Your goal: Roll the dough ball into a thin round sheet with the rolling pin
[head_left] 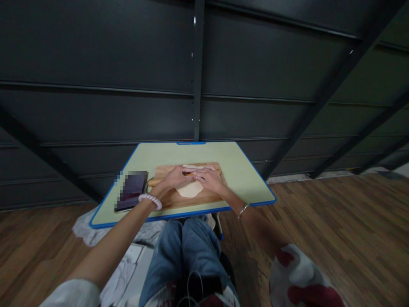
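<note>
A wooden rolling pin lies across a flattened sheet of pale dough. The dough rests on a wooden cutting board, and part of it shows beyond the pin. Over the left part of the pin is my left hand, its fingers bent down on it. My right hand covers the right part, fingers pointing inward towards the left hand. Both hands hide most of the pin, and only its left end and a short stretch between the hands show.
The board lies on a small pale-yellow table with a blue rim. To the left of the board is a dark tablet-like device, partly pixelated. A dark panelled metal wall stands behind the table. My knees are below its front edge.
</note>
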A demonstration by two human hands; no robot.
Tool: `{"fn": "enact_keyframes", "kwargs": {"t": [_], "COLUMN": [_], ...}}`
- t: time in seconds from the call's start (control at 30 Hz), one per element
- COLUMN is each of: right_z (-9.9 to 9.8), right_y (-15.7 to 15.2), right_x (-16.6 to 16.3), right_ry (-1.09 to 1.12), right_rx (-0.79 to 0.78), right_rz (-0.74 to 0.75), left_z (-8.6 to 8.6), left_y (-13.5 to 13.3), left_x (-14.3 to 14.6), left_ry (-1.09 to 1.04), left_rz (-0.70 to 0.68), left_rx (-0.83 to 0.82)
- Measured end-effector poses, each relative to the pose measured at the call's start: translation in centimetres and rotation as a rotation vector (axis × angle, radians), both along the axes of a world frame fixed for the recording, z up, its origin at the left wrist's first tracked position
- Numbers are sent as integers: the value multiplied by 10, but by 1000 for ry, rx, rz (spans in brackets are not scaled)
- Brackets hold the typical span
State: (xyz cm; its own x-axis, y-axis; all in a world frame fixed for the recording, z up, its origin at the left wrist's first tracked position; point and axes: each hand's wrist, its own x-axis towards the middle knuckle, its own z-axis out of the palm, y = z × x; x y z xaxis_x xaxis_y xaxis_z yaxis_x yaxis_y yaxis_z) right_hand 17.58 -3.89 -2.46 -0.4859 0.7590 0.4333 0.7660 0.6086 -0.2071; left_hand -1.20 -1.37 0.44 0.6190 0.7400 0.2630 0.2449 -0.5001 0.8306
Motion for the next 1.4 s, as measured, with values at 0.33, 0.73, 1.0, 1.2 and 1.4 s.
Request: {"fn": "enact_keyframes", "kwargs": {"t": [0.33, 0.73, 1.0, 1.2, 1.4], "right_z": [-4, 0, -1, -1, -2], "right_y": [4, -1, 0, 0, 1], "right_x": [-3, -2, -4, -4, -3], "right_ry": [20, -16, 5, 5, 25], "right_rx": [-32, -1, -3, 12, -16], "right_rz": [-8, -5, 7, 7, 2], "left_z": [-9, -3, 5, 5, 8], "left_y": [5, 0, -5, -5, -7], "left_x": [0, 2, 3, 3, 3], "left_ry": [-4, -5, 85, 143, 150], "left_rz": [-3, 3, 81, 87, 94], "left_rx": [24, 38, 31, 52, 67]}}
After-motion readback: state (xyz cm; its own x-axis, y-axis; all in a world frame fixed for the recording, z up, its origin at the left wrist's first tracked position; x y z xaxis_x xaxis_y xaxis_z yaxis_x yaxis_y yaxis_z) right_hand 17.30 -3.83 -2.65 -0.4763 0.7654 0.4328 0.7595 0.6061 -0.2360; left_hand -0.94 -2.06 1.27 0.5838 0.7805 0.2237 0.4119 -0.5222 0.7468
